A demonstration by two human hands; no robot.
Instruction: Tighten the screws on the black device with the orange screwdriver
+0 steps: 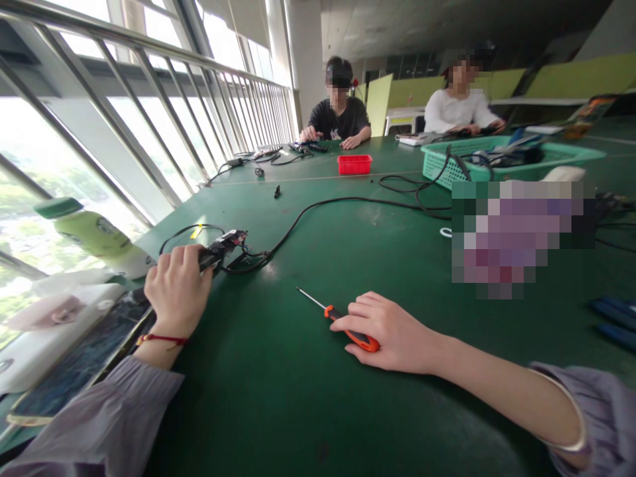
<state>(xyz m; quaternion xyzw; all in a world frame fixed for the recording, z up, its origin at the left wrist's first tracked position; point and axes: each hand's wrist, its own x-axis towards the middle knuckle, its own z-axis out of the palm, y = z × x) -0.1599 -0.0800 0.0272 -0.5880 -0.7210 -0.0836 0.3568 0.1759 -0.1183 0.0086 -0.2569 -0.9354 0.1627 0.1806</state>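
Observation:
My left hand is closed around a black elongated device with exposed inner parts at its far end. A long black cable runs from beside that device across the green table. My right hand has its fingers over the orange and black handle of a screwdriver. The screwdriver's thin metal shaft points left and away from me, close to the tabletop. Part of the handle is hidden under the fingers.
At the left stand a green-capped bottle and a phone-like dark slab. A red tray and a teal basket of cables sit farther back. Blue handles lie at the right edge. Two people sit across the table.

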